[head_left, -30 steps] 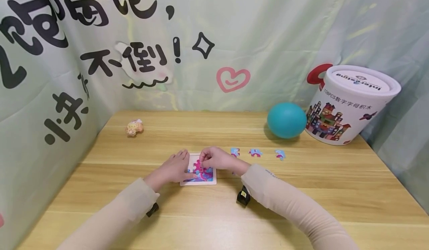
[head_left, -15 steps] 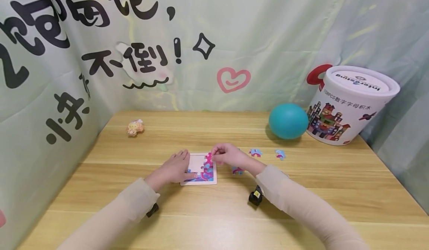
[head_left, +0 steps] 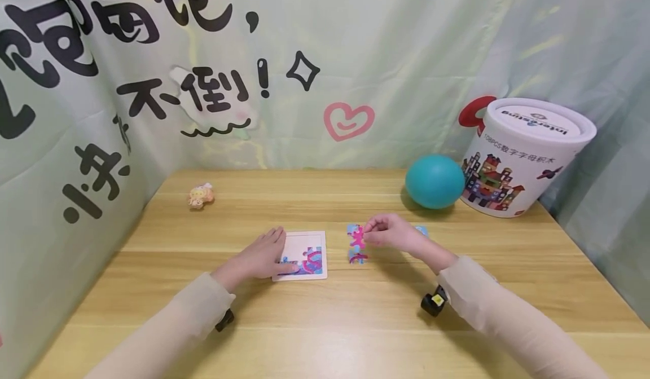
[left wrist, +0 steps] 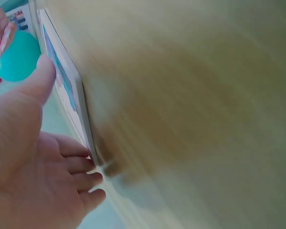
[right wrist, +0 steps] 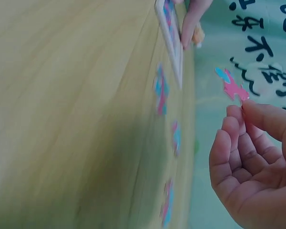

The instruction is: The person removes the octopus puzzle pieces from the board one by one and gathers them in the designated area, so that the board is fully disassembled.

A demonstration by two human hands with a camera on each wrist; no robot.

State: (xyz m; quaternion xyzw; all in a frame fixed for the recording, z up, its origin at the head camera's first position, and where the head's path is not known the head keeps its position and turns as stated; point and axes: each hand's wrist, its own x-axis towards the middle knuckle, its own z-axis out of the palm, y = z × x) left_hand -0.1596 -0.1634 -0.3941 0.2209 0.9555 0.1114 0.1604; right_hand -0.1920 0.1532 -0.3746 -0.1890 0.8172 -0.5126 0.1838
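Over the right half of the desk (head_left: 325, 322), just above some loose pieces (head_left: 358, 256), a pink puzzle piece (right wrist: 234, 89) is pinched in the person's right hand (head_left: 395, 234). Its near end sits between the tip of the thumb (right wrist: 270, 119) and the fingertips, and nearly all the rest juts out beyond them; the other fingers (right wrist: 222, 148) curl in loosely beneath. From above, I see it on the left side of those fingertips — the side facing the puzzle tray (head_left: 299, 243).

Seen from the right wrist, its long axis runs aslant from the pinch, up and leftward, with a blue end farthest from the hand. From the head view its exact tilt is hard to tell, since its colours run into the pieces behind and below it.

The left hand (head_left: 258, 255) rests at the tray's left edge — fingers straight, thumb spread well apart and lying over the lower part, where blue and purple pieces already fill the bottom and the lower right corner. Farther back stand a teal ball (head_left: 434, 181) and a white bucket (head_left: 518, 170).
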